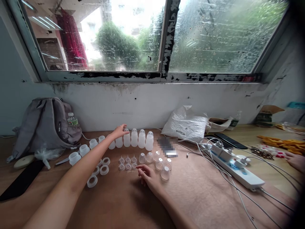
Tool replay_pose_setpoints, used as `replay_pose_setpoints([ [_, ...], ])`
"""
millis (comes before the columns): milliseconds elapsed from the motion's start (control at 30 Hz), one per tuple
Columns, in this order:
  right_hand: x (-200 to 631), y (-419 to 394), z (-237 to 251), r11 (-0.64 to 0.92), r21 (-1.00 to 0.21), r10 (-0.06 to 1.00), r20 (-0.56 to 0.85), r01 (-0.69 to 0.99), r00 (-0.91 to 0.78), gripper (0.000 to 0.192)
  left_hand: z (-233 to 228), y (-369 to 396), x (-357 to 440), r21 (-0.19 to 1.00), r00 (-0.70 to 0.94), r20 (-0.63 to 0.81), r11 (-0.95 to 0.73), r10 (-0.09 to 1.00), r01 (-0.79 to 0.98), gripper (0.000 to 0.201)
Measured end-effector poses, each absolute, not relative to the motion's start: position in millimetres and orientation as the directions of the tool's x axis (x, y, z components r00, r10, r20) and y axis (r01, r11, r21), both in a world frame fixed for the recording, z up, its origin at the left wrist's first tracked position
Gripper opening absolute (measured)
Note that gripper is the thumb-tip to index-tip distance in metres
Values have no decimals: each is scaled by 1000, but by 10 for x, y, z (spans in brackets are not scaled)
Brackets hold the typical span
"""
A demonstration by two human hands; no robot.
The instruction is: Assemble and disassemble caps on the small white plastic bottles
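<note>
My left hand (119, 130) reaches across to the back row of assembled baby bottles, its fingers bent around the top of one upright baby bottle (127, 140). Several more capped bottles (142, 140) stand in line beside it; my forearm partly covers the left end. Palm down over the table, my right hand (148, 177) holds nothing visible, fingers loosely apart. Its index finger lies close to the clear nipples (128, 166), set in two short rows. Dome caps (165, 173) sit just right of that hand. Left of the nipples are white screw rings (104, 170) and open bottle bodies (74, 158).
A grey backpack (47, 124) and black phone-like slab (22, 179) lie left. At right are a silver plastic bag (187, 122), a power strip (245, 178) with trailing cables, and a phone (230, 141). Another person's hand (295, 160) shows at the right edge.
</note>
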State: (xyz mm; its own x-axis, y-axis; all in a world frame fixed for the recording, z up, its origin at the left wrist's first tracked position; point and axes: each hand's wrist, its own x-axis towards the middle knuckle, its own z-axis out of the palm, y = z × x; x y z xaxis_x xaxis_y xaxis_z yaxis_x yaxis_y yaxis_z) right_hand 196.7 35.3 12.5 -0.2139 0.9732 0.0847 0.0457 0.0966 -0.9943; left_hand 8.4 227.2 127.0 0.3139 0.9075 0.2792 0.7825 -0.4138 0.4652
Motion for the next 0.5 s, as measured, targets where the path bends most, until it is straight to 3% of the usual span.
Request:
replay_pose_setpoints([
  [200,1962,337,175,126,-987,977,105,103,-188,35,1161,1688,35,420,208,488,-437,847,795,33],
  [300,1964,322,194,262,-933,963,236,245,-133,31,882,1169,-56,360,217,594,-497,774,790,24],
  [400,1967,322,173,404,-803,911,397,438,-112,23,540,710,-177,345,161,591,-428,790,836,21],
  [500,1961,360,115,437,-723,888,442,535,-128,18,292,438,-290,321,122,559,-349,820,880,23],
])
